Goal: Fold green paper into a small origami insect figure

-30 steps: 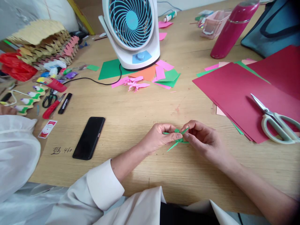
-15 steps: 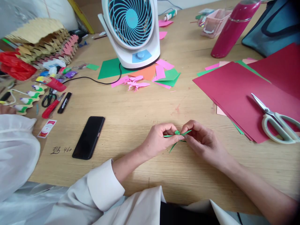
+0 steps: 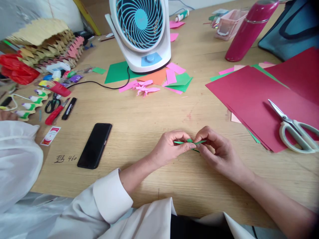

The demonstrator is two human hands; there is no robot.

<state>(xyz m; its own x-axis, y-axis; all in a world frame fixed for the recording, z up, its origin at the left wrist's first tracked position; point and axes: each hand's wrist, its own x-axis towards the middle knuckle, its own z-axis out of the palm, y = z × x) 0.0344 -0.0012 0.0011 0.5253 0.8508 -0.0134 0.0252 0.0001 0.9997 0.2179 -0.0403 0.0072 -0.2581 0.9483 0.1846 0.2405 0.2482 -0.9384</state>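
Observation:
Between my two hands is a small folded green paper figure (image 3: 189, 141) with thin pointed strips sticking out to both sides. My left hand (image 3: 171, 144) pinches it between thumb and fingers. At its right end, my right hand (image 3: 215, 149) has thumb and forefinger closed on one of the thin green strips. Fingers cover much of the figure, so its full shape is hidden. Further back on the table lie folded pink paper figures (image 3: 146, 88), close to loose pink, orange and green paper pieces (image 3: 183, 81).
A white fan (image 3: 149, 59) stands at the back. On the left lie a black phone (image 3: 94, 146), a red-handled knife (image 3: 55, 114) and a black marker (image 3: 69, 109). Scissors (image 3: 296, 131) rest on red paper sheets (image 3: 249, 96), near a pink bottle (image 3: 250, 33). Another person's white sleeve (image 3: 18, 159) is at left.
The thin green strip that hung down below my left thumb no longer shows there. My right fingers have shifted slightly at the figure's right end. My left hand keeps its pinch.

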